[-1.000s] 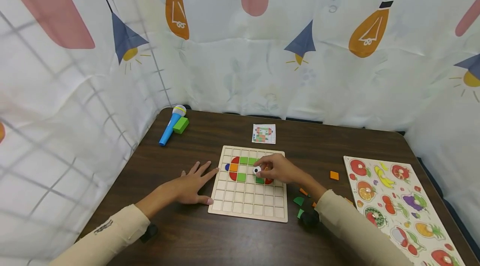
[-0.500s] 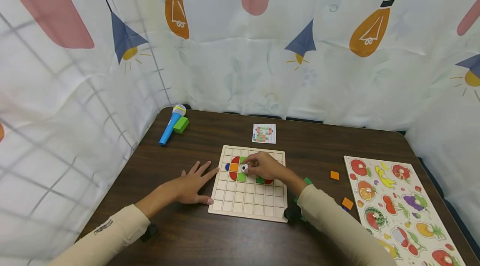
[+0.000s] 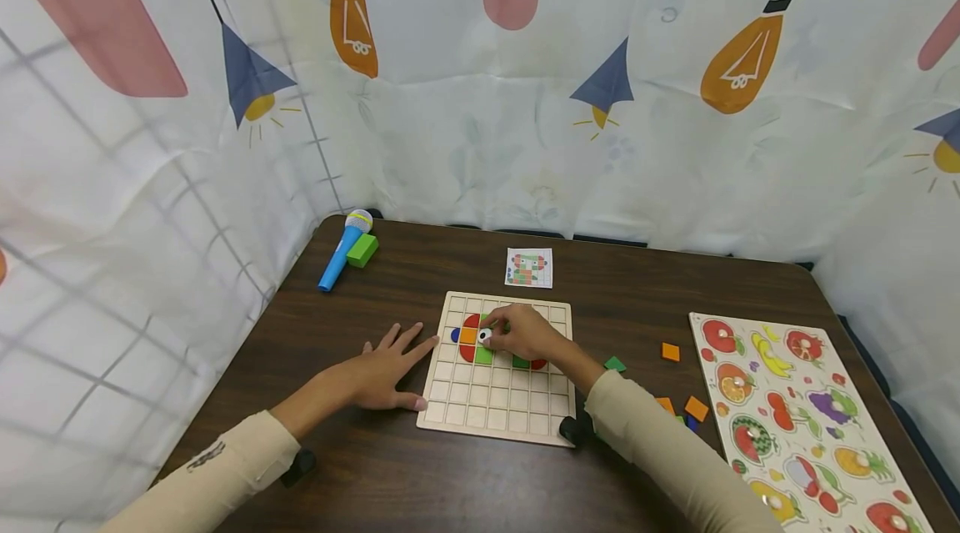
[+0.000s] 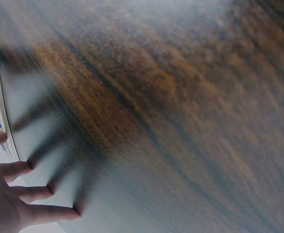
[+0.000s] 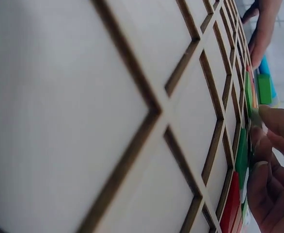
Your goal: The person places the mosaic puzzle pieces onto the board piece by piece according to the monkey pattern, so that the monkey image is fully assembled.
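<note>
A pale wooden grid board (image 3: pixel 487 418) lies on the dark table, with red, green, orange and blue pieces set in its upper cells. My right hand (image 3: pixel 528 333) pinches a white tile with a black eye dot (image 3: pixel 485 336) at a cell right of an orange square (image 3: pixel 468 335). Whether that tile is fully seated cannot be told. In the right wrist view, thumb and fingertips of the right hand (image 5: pixel 275 165) partly hide it. My left hand (image 3: pixel 375 373) rests with spread fingers on the table, fingertip and thumb at the board's left edge; its fingers also show in the left wrist view.
A small printed pattern card (image 3: pixel 528 268) lies beyond the board. At the back left, a blue toy microphone (image 3: pixel 341 258) lies beside a green block (image 3: pixel 362 251). Several loose pieces, including an orange square (image 3: pixel 671 352), lie right of the board, near a fruit-picture board (image 3: pixel 813 416).
The right hand has moved left across the board with the eye tile, from the right part of the pattern to beside the orange square. The left hand stays put.
</note>
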`<action>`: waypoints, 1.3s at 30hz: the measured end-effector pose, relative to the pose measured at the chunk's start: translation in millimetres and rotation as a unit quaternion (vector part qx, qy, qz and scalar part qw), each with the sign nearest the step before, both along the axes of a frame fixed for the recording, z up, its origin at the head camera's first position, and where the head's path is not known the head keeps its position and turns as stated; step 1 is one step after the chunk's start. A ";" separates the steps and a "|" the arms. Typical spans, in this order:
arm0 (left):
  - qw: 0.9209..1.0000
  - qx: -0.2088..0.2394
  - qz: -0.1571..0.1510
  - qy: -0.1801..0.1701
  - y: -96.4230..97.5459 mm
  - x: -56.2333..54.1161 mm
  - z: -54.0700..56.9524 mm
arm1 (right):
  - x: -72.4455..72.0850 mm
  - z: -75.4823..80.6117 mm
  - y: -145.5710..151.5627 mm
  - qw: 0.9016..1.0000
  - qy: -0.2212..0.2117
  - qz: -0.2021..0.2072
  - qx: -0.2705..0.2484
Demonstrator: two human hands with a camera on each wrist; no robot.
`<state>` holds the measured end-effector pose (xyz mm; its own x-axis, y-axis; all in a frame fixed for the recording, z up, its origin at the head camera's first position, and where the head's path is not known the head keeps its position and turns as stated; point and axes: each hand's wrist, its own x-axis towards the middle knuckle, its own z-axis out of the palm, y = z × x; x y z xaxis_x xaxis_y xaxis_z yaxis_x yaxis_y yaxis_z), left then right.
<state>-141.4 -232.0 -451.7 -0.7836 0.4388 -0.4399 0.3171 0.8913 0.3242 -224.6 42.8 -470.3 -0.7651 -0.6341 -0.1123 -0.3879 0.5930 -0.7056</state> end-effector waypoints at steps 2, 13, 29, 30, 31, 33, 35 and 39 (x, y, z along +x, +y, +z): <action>1.000 -0.002 0.000 -0.002 0.0 -0.2 -0.1 | 0.7 0.6 0.3 1.000 0.001 -0.004 -0.001; 1.000 -0.008 0.002 -0.004 0.6 -1.3 -0.3 | 3.2 1.6 0.3 0.998 0.025 -0.037 0.035; 1.000 -0.002 -0.001 0.005 1.2 -0.1 -0.6 | -2.6 14.1 33.0 0.999 0.045 -0.010 -0.010; 1.000 -0.002 -0.001 0.005 1.2 -0.2 -0.7 | -3.7 14.3 38.7 0.999 0.047 -0.009 -0.016; 1.000 -0.004 -0.001 0.005 1.3 -0.3 -0.8 | -4.7 14.5 44.8 0.999 0.047 -0.007 -0.019; 1.000 -0.007 -0.002 0.005 1.3 -0.6 -1.4 | -6.5 15.2 57.3 0.998 0.049 -0.004 -0.026; 1.000 -0.010 -0.002 0.005 1.5 -0.8 -1.5 | -7.4 15.8 70.3 0.998 0.047 -0.001 -0.031; 1.000 -0.010 -0.001 0.004 1.6 -0.7 -1.1 | -7.8 16.5 97.4 0.999 0.030 0.005 -0.034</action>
<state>-142.1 -230.4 -452.9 -0.7868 0.4311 -0.4418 0.3213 0.8971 0.3033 -232.4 140.2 -453.8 -0.7622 -0.6469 -0.0217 -0.4374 0.5396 -0.7194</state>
